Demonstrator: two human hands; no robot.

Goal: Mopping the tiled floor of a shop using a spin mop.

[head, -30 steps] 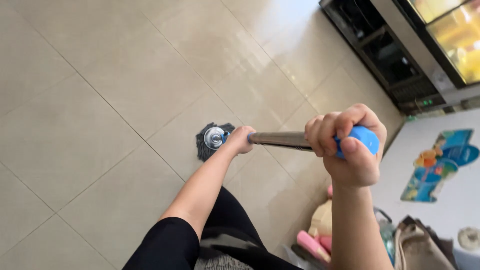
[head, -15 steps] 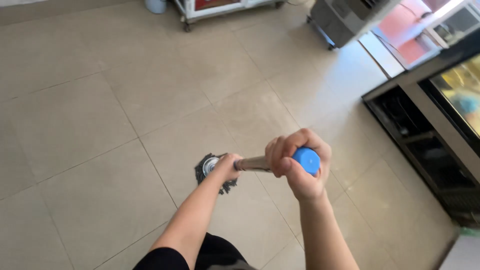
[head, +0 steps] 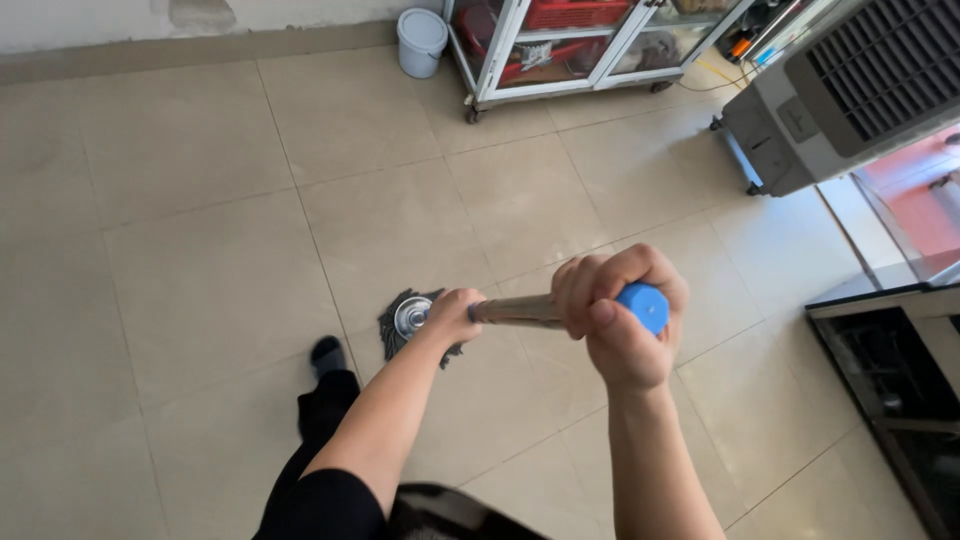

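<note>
I hold a mop with both hands. Its metal handle (head: 515, 311) points down toward the floor and ends in a blue cap (head: 645, 306) near the camera. My right hand (head: 620, 325) is wrapped around the top of the handle just below the blue cap. My left hand (head: 455, 315) grips the handle lower down, arm stretched forward. The grey mop head (head: 400, 322) with a round metal centre rests on the beige tiled floor (head: 200, 280). My foot in a dark sock (head: 327, 353) stands just left of the mop head.
A white bucket (head: 421, 41) stands by the far wall. Next to it is a glass cabinet on wheels (head: 570, 45). A grey air cooler (head: 850, 90) stands at the right, and a dark cabinet (head: 900, 390) fills the lower right corner.
The view has swung up and away from the right side; the bucket, wheeled cabinet and air cooler have come into sight. Both hands keep their grip on the mop handle.
</note>
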